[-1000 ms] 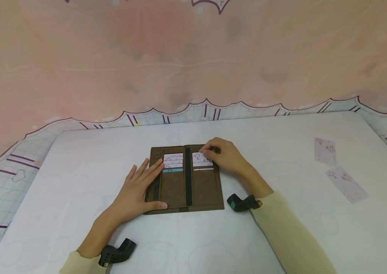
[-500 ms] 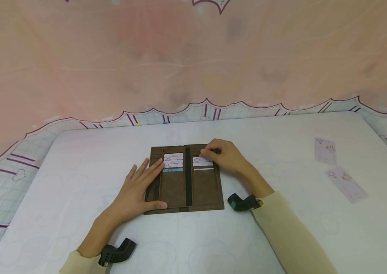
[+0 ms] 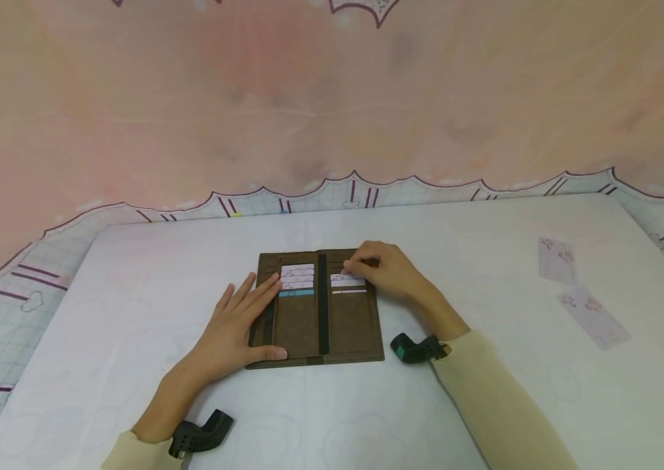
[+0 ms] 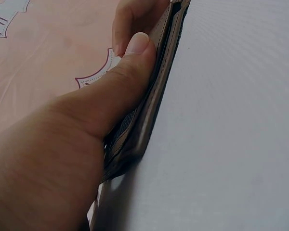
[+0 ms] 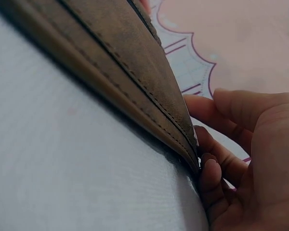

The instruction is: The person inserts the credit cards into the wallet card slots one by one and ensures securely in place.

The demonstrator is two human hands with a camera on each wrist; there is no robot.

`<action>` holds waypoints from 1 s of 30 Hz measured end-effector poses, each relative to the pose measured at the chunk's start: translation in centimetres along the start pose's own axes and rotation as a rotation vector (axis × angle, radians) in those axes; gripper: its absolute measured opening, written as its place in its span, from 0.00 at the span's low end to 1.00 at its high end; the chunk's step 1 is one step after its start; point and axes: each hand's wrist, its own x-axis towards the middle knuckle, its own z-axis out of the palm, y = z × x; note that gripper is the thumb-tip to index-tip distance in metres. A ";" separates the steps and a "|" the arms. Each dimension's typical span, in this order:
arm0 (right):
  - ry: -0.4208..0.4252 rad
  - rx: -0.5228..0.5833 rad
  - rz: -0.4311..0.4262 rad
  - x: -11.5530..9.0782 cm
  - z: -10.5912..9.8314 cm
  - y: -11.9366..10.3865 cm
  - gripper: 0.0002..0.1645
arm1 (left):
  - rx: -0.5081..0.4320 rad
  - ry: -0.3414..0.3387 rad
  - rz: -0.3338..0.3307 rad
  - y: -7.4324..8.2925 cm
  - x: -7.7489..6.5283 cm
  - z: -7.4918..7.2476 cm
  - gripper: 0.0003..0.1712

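A brown bifold wallet (image 3: 355, 326) lies spread on the table, with a dark strip down its fold. Several overlapping cards (image 3: 298, 277) fill the slots of its left panel, a blue edge lowest. My left hand (image 3: 232, 329) rests with fingers spread over the left side, thumb on the lower edge. At the right panel my right hand (image 3: 390, 271) pinches the top of a pale printed card (image 3: 340, 281) seated in an upper slot. The right wrist view shows the thumb and forefinger at the wallet's edge, other fingers (image 5: 212, 173) curled beside it; the card is hidden there.
Two pale printed cards lie apart on the right of the white table (image 3: 455, 405): an upper card (image 3: 556, 260) and a lower, slanted card (image 3: 595, 318). A patterned cloth (image 3: 332, 98) hangs behind the table's far edge.
My right hand has moved slightly down toward me, and the card under its fingertips has slid deeper into the right panel's slot. The left hand has stayed in place.
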 end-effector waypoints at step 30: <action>0.108 0.089 0.094 0.0 0.5 -0.3 0.16 | -0.006 -0.008 -0.014 0.0 -0.1 0.0 0.62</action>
